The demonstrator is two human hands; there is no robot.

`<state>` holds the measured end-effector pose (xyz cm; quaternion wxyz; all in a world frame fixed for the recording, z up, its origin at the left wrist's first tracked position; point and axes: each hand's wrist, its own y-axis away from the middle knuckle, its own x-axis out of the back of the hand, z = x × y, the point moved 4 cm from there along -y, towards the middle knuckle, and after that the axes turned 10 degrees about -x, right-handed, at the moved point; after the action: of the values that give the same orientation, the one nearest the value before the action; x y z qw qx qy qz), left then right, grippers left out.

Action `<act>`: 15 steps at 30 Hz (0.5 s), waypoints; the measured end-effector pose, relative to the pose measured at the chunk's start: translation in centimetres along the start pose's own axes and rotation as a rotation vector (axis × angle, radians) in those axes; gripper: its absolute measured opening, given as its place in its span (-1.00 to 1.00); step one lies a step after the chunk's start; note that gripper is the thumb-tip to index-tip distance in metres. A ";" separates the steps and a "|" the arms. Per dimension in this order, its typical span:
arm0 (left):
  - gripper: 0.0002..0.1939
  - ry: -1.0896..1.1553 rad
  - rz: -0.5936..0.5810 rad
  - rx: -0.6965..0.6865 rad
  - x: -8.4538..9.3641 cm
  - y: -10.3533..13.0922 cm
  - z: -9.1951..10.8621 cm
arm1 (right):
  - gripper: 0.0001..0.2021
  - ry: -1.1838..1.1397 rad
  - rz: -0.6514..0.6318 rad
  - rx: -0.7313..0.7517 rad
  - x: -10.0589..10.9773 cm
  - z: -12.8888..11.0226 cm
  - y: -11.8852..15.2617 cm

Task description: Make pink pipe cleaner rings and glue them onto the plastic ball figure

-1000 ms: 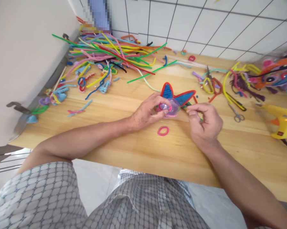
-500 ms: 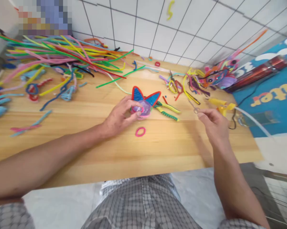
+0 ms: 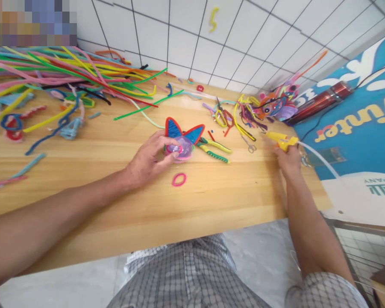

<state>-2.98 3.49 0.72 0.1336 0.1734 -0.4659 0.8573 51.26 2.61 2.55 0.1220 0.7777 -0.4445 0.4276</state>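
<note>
My left hand [image 3: 150, 158] is closed on a purple round piece [image 3: 185, 148] with a pink ring on it. Two blue ears edged in red [image 3: 192, 134] stick up behind that piece. Just in front of it a loose pink ring [image 3: 179, 179] lies on the table. My right hand [image 3: 288, 160] is wrapped round the handle of a yellow glue gun [image 3: 280, 139], whose nozzle points left. Small metal scissors [image 3: 251, 148] lie to the left of this hand. Green-and-yellow pliers [image 3: 215, 152] rest beside the purple piece.
Many coloured pipe cleaners [image 3: 83, 72] are heaped at the back left. Behind the pliers lie red-and-yellow scissors [image 3: 223, 117]. A colourful figure [image 3: 271, 107] and a red cylinder [image 3: 323, 100] stand at the back right. A white cord [image 3: 320, 156] trails from the glue gun.
My right hand has let go of the small scissors, which now lie on the table, and has taken hold of the glue gun. The view has shifted right. My left hand still holds the purple piece.
</note>
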 end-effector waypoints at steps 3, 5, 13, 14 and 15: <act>-0.81 0.008 0.007 0.000 0.0 0.0 0.0 | -0.79 -0.015 -0.032 0.010 1.5 -1.7 0.9; -0.80 -0.002 -0.002 0.014 -0.1 0.0 0.0 | -0.82 -0.015 -0.049 0.031 2.8 -2.9 2.7; -0.76 0.005 -0.020 0.029 -0.6 0.1 -0.4 | -0.74 0.165 -0.222 0.350 2.7 -7.0 16.7; -0.76 0.007 -0.017 0.024 -0.6 0.2 -0.5 | -0.76 0.184 -0.233 0.430 2.0 -7.3 18.1; -0.77 0.011 -0.011 0.016 -0.6 0.2 -0.5 | -0.77 0.194 -0.241 0.520 1.4 -7.6 19.2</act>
<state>-2.58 3.77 0.10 0.1395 0.1724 -0.4573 0.8612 32.07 -4.90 4.59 0.0105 0.7857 -0.2108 0.5815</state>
